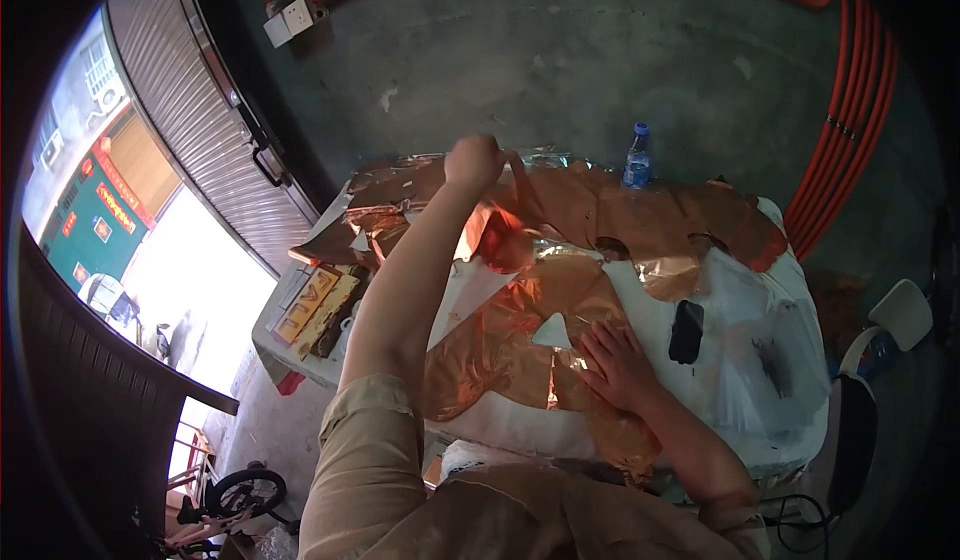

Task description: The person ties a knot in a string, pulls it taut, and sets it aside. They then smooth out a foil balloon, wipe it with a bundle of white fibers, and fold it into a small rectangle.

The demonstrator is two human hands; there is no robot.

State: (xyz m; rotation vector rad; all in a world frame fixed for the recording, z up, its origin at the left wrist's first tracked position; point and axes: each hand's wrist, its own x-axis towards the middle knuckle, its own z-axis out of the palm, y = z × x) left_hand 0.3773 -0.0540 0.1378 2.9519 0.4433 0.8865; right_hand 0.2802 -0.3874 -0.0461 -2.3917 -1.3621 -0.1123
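My left hand (474, 160) reaches to the far side of the table, its fingers closed on the edge of a shiny copper-coloured foil sheet (560, 203). The sheet rises in a fold below that hand. Nearer to me lies another stretch of copper foil (490, 340), wrinkled, with a triangular opening that shows white beneath. My right hand (620, 365) rests palm down on this nearer foil, fingers stretched out, just right of the opening. A black phone (686, 332) lies on the white table cover (500, 422) to the right of that hand.
A water bottle (638, 158) with a blue cap stands at the back by the wall. Clear plastic (765, 360) covers the table's right side. Yellow lettered packaging (312, 305) sits at the left edge. A white-and-black chair (860, 400) is at the right.
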